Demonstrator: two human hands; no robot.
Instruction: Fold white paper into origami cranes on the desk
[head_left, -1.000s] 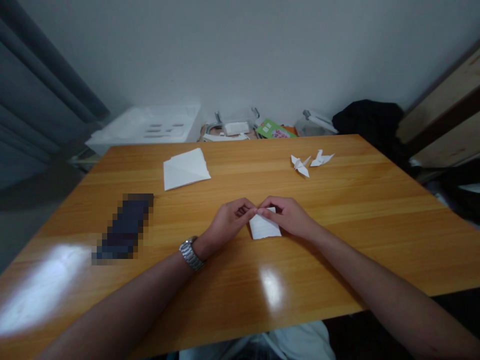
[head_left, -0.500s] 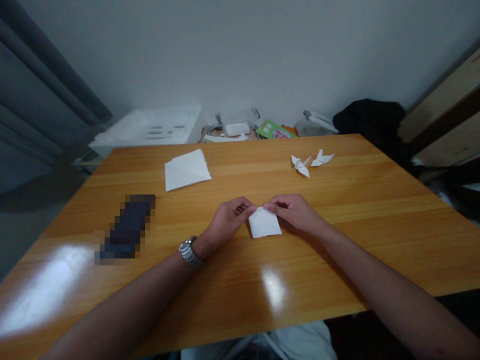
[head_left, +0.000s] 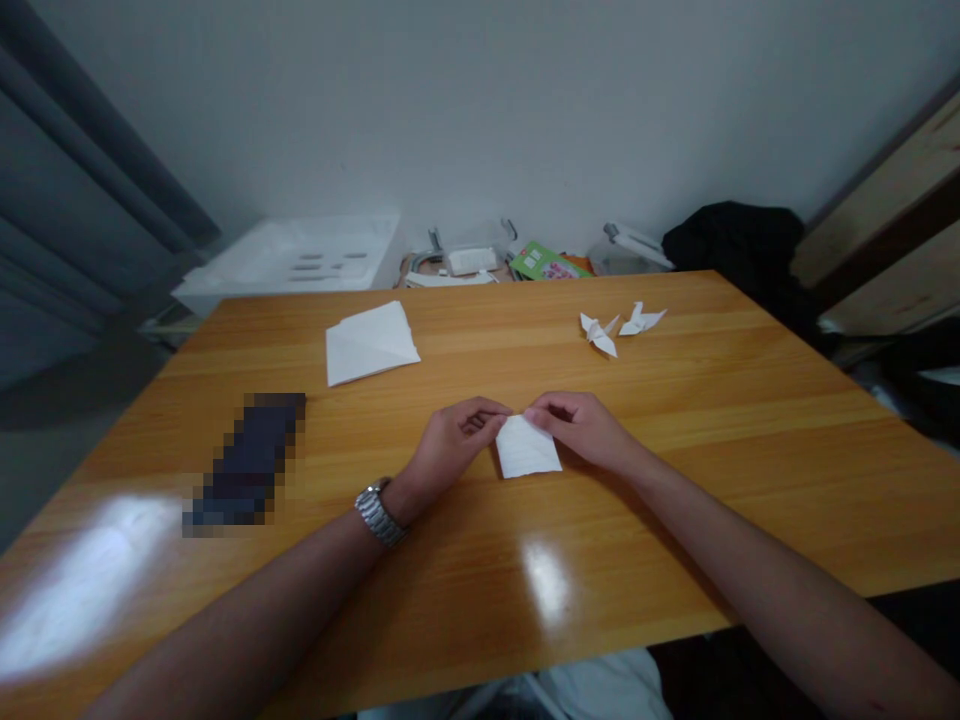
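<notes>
A small folded white paper (head_left: 527, 448) lies on the wooden table (head_left: 675, 480) in front of me. My left hand (head_left: 450, 445), with a metal watch on the wrist, pinches the paper's upper left corner with curled fingers. My right hand (head_left: 581, 430) pinches its upper right edge, fingers closed over the top. The two hands almost meet above the paper.
A stack of white paper sheets (head_left: 370, 342) lies at the far left. Two folded paper cranes (head_left: 616, 328) sit at the far right. A blurred dark flat object (head_left: 249, 460) rests left of my arm. Clutter and a black bag (head_left: 739, 240) stand behind the table.
My right hand has slid off the paper toward its top right edge, uncovering more of the sheet. The left hand stays in place.
</notes>
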